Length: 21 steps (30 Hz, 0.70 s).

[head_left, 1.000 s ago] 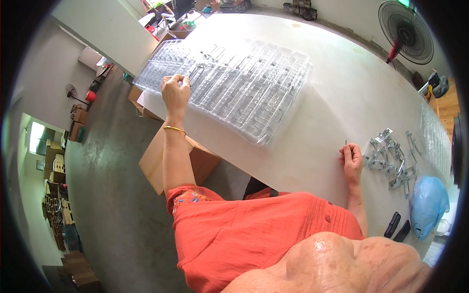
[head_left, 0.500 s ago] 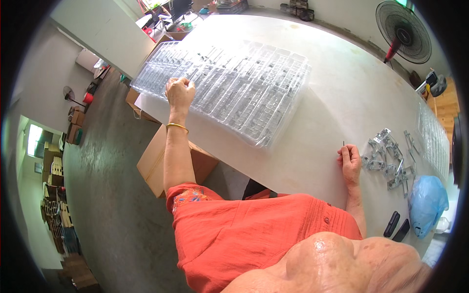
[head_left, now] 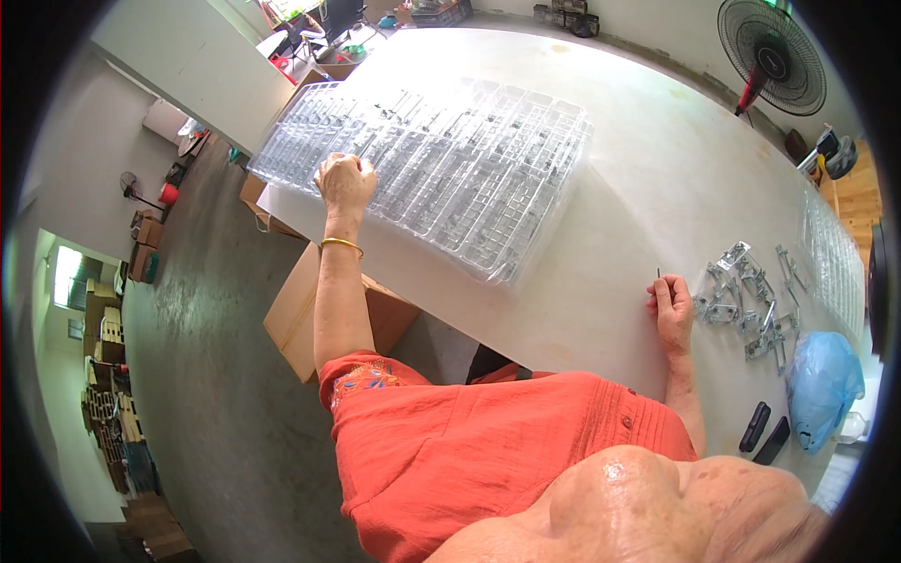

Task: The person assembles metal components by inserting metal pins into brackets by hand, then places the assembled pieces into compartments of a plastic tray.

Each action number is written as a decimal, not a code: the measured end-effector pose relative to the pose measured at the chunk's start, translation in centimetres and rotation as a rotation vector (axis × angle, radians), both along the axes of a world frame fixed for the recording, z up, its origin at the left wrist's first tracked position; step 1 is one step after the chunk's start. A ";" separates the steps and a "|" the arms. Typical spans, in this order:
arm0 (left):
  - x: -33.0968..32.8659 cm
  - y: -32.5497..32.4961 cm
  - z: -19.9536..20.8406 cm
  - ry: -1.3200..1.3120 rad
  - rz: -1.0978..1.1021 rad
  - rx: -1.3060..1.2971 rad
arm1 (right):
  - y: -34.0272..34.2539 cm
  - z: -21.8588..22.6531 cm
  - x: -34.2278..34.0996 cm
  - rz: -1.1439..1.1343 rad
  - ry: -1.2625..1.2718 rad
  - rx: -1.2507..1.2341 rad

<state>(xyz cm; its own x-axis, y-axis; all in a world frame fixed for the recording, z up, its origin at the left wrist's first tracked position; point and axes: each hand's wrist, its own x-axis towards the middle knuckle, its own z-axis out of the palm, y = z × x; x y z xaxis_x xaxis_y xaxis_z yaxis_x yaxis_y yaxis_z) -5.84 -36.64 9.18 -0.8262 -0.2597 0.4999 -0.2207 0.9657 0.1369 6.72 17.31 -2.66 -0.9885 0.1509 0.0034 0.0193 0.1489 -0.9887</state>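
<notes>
At the clear tray (head_left: 490, 274), whether the left hand (head_left: 345, 185) grips anything cannot be told. The right hand (head_left: 672, 311) pinches a thin rod (head_left: 659, 273).

L hand (head_left: 345, 180) over clear tray (head_left: 496, 266); R hand (head_left: 670, 308) w/ thin rod (head_left: 659, 272), nr metal pts (head_left: 721, 313).

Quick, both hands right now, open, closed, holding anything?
Left hand: curled at the clear plastic tray; can't tell whether it holds anything.
Right hand: closed, holding a thin dark rod.
</notes>
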 end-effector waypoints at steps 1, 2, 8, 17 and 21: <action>0.1 0.0 0.0 0.010 0.007 -0.020 | 0.1 -0.1 0.0 0.000 0.008 0.008; 0.1 0.1 0.0 0.020 0.014 -0.040 | 0.1 -0.3 0.0 0.001 0.016 0.015; 0.8 0.5 0.3 0.046 0.001 0.011 | 0.2 -0.5 -0.1 0.006 0.027 0.012; 3.0 -3.3 -0.1 0.153 -0.084 0.157 | 0.1 -0.4 -0.2 0.018 0.004 -0.027; 2.8 -2.4 0.2 0.156 -0.129 0.066 | 0.3 -0.6 -0.3 0.016 0.019 -0.025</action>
